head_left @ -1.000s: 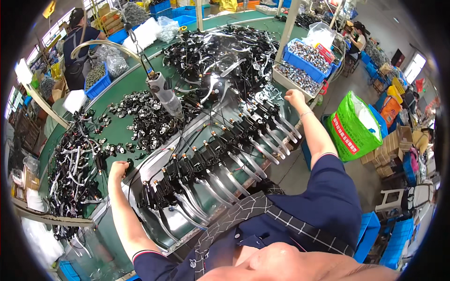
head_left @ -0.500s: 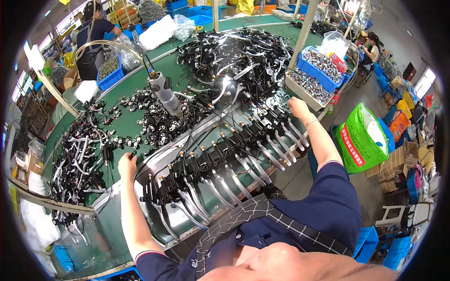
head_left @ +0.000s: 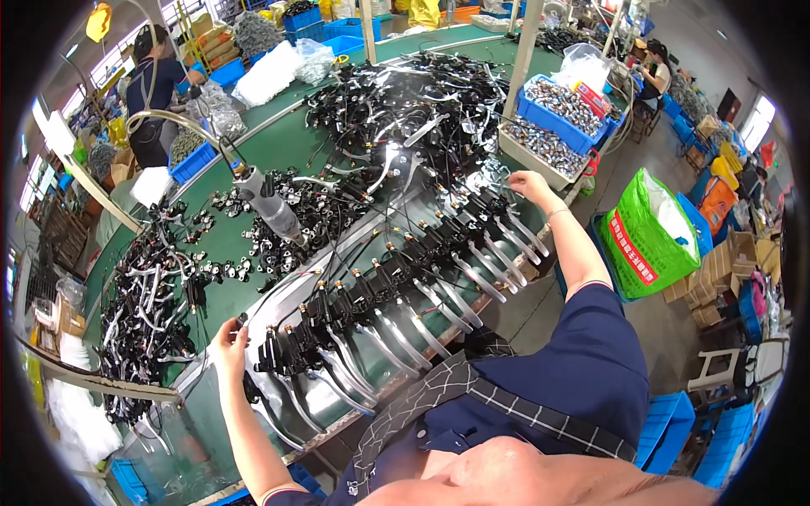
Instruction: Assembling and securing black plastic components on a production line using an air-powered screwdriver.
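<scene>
A row of brake levers with black housings, brass-coloured fittings and curved silver blades lies along the near edge of the green table. By the row's left end, my left hand is closed, pinching a small black part at its fingertips. My right hand reaches past the row's far right end, beside a patch of shiny clear plastic. Its fingers are closed together; what they hold, if anything, is too small to make out. A grey power screwdriver hangs over a pile of small black clamps.
More levers lie heaped at the back and left. A blue bin of small metal parts stands at the right corner. A green bag stands right of the table. Two other people work farther off.
My left hand has drawn slightly back toward me, lifting the small black part from beside the clamps. My right hand has shifted slightly left. The screwdriver appears farther left as the view turned.
</scene>
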Available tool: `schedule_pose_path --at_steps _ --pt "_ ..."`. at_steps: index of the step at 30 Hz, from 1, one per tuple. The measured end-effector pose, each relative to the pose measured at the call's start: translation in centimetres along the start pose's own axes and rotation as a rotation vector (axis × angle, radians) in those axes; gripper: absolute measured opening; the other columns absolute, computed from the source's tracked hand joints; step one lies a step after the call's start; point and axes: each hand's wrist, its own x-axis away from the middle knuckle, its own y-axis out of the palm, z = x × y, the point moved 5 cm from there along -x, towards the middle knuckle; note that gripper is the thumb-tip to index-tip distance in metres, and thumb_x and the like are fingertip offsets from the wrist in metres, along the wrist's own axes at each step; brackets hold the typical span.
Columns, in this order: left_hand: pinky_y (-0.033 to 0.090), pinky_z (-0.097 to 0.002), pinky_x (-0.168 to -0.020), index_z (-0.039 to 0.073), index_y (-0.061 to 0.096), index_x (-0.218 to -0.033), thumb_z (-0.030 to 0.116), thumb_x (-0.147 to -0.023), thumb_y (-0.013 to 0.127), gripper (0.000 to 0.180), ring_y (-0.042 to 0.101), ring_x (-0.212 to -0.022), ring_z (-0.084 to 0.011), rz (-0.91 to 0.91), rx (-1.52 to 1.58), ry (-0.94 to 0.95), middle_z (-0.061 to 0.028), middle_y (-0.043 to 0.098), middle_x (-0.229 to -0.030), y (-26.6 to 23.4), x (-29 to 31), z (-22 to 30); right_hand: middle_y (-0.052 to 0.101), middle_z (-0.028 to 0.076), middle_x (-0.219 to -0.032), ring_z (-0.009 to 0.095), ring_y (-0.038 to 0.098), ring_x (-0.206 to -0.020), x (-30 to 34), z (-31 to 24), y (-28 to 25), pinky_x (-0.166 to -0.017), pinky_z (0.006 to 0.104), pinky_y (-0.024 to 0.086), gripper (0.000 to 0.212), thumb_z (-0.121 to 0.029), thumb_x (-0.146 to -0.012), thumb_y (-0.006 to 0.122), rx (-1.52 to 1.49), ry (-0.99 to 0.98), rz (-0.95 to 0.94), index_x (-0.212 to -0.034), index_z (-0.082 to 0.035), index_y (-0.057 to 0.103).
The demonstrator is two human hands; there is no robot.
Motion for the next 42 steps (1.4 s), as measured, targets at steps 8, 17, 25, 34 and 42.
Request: schedule_pose_path --at_steps 8,17,25,34,42 --pt "0.05 -0.0249 -0.063 -0.003 0.057 -0.115 0.009 -0.084 0.066 0.034 0.058 -0.071 -0.0103 -0.079 0.16 0.002 -0.0049 0.061 -0.085 2.0 0.9 1.0 0.064 0.01 -0.087 0.027 0.063 -0.082 6.5 -6.1 -0.2 -0.073 0.0363 0.05 0.027 -0.015 -0.069 0.069 0.106 -0.249 -0.102 -0.096 -0.01 0.068" --pt "0.049 -0.023 -0.06 -0.006 0.057 -0.114 0.002 -0.081 0.064 0.034 0.06 -0.067 -0.0107 -0.121 0.08 0.073 -0.0063 0.063 -0.083 4.9 1.6 4.1 0.064 0.008 -0.085 0.028 0.063 -0.081 6.0 -5.8 -0.7 -0.073 0.0379 0.05 0.016 -0.013 -0.071 0.064 0.427 -0.222 -0.053 -0.086 -0.011 0.069" --pt "0.046 -0.0241 -0.063 0.001 0.06 -0.11 0.004 -0.082 0.064 0.029 0.055 -0.07 -0.0112 -0.208 0.238 0.084 -0.0027 0.054 -0.085 8.4 4.6 5.0 0.063 0.009 -0.092 0.03 0.061 -0.088 2.3 -7.8 2.0 -0.076 0.0385 0.049 0.015 -0.011 -0.077 0.061 0.378 -0.152 0.136 -0.09 -0.012 0.068" --pt "0.048 -0.021 -0.076 0.004 0.059 -0.109 -0.001 -0.082 0.064 0.028 0.06 -0.084 -0.0064 -0.267 0.388 0.08 0.0009 0.062 -0.096 11.9 6.5 8.8 0.062 0.014 -0.086 0.035 0.062 -0.079 2.7 -5.8 2.7 -0.067 0.0432 0.049 0.019 -0.004 -0.08 0.048 0.575 -0.339 0.221 -0.088 -0.01 0.064" --pt "0.05 -0.0233 -0.075 0.0 0.055 -0.112 -0.003 -0.082 0.062 0.03 0.062 -0.085 -0.0099 -0.297 0.701 0.045 -0.0036 0.063 -0.099 11.6 6.9 7.7 0.063 0.011 -0.08 0.03 0.064 -0.078 0.1 -3.4 2.6 -0.068 0.0415 0.051 0.01 -0.01 -0.081 0.055 0.882 -0.19 0.127 -0.084 -0.01 0.064"
